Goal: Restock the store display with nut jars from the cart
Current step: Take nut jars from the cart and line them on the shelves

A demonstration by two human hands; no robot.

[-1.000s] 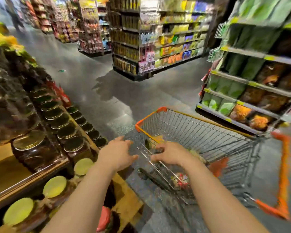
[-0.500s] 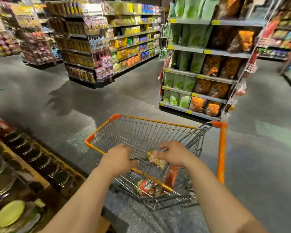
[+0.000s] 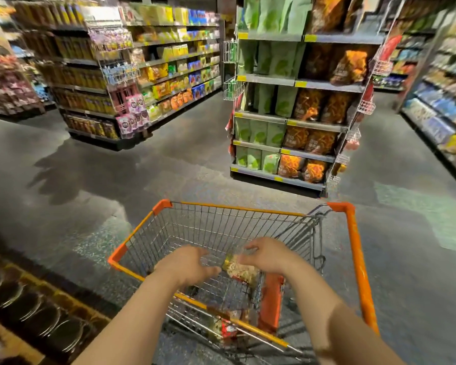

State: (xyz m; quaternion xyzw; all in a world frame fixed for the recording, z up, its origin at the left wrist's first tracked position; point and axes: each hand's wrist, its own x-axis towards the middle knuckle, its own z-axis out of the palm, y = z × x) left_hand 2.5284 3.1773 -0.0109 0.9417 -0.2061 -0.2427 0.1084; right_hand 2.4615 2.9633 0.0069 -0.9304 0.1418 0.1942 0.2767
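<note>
Right now both hands reach into the cart (image 3: 353,248) w/ a nut jar (image 3: 241,270) between them — left hand (image 3: 188,264) fingers spread, right hand (image 3: 265,255) curled on it. Prob. rigid, smooth, slippery — grip the sides, not the lid.

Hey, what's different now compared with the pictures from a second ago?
The view has swung right, from the jar display to the cart, which now sits centred. Both hands reached deeper into the basket: the right hand has closed round a nut jar, and the left hand has come up beside it, fingers spread. A second jar stayed low in the cart.
</note>
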